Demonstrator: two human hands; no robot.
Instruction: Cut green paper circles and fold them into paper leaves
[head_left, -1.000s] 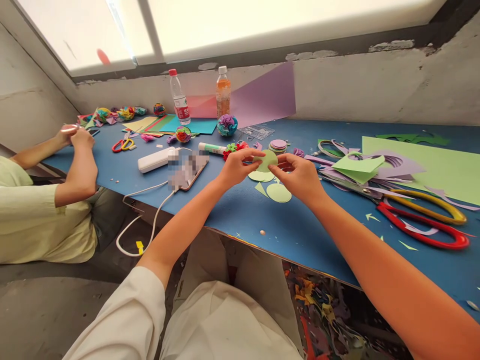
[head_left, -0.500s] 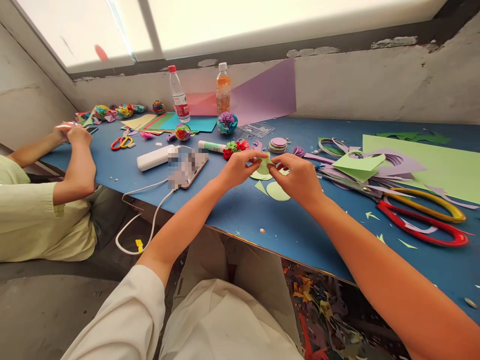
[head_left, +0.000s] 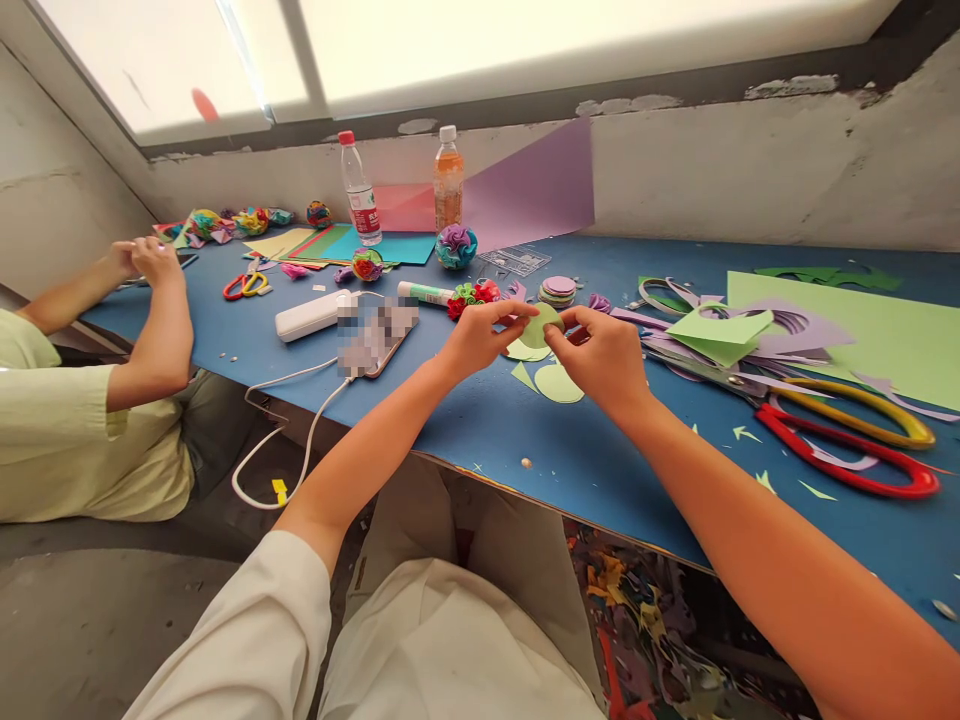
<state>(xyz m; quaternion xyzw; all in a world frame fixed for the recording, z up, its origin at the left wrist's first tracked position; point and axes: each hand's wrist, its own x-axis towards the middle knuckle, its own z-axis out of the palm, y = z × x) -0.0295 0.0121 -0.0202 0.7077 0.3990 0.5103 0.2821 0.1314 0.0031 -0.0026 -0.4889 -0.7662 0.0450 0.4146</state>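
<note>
A light green paper circle (head_left: pixel 541 326) is held up between my two hands. My left hand (head_left: pixel 484 337) pinches its left edge between thumb and fingers. At its right edge my right hand (head_left: pixel 602 357) grips the paper with thumb and forefinger. On the table just below lie more light green circles (head_left: pixel 559 384) and a small green scrap (head_left: pixel 523 375). A stack of purple and green circles (head_left: pixel 557 291) stands behind my hands. Left of it are red and green paper flowers (head_left: pixel 472 298).
Large scissors (head_left: pixel 847 435) and paper offcuts (head_left: pixel 724 335) lie at the right. A phone (head_left: pixel 379 338), power bank (head_left: pixel 313 316) and cable are left, two bottles (head_left: pixel 448 180) behind. Another person's hands (head_left: pixel 150 258) are at the far left.
The green circle now shows more of its face between my hands. My right hand has shifted slightly right. The other person's hands at the far left have changed pose.
</note>
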